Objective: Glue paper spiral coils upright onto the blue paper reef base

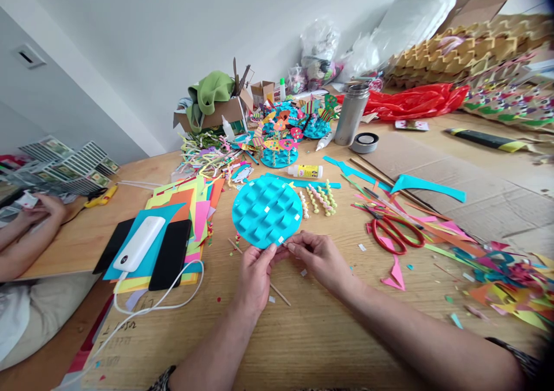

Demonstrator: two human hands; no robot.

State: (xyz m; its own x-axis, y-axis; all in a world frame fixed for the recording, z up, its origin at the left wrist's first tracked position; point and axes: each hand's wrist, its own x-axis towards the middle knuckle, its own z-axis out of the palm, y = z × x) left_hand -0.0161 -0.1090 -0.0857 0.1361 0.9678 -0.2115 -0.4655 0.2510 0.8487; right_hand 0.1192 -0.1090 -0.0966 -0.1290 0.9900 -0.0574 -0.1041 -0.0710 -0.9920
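My left hand (258,267) grips the near edge of a round blue paper disc (255,206), thumb on top. The disc has rows of raised folds and a few small white squares on it. At its near right edge, my right hand (318,255) has thumb and forefinger pinched beside one white square (281,239); what they hold is too small to make out. Just right of the disc lie several twisted pastel strips (322,200). Behind it is a glue bottle (308,171) on its side. Under my hands, a thin wooden stick (280,294) lies on the table.
Red-handled scissors (396,234) and paper scraps (511,287) lie to the right. On the left, a white power bank (141,244) and black phone (171,255) rest on coloured paper. A steel flask (351,114) stands behind. Another person's hands (47,209) are at far left.
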